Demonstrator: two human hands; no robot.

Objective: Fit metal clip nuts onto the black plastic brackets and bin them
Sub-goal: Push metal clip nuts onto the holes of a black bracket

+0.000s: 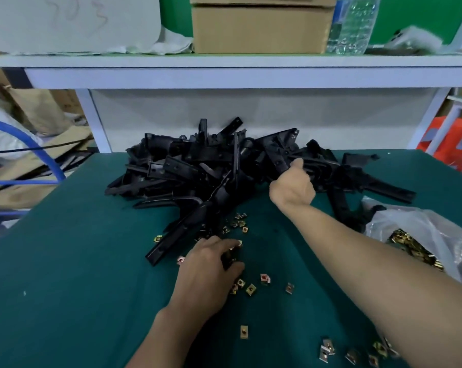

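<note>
A white shelf (224,73) on white uprights is seen across the upper view. On the shelf's middle a cardboard box (261,27) is set, a clear plastic bottle (354,25) toward its right end and crumpled white sheeting (73,22) toward its left end. Behind the shelf a green wall (174,14) is seen. Below the shelf lies a tabletop (65,261) covered in dark green cloth. Left of the shelf, brown cardboard (33,112) and a blue tube frame (38,150) are found; right of it, something orange (453,144) is glimpsed

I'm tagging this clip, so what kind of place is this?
Likely a factory assembly bench: a heap of black plastic brackets, metal clip nuts on the green mat, a cardboard box above.
</note>
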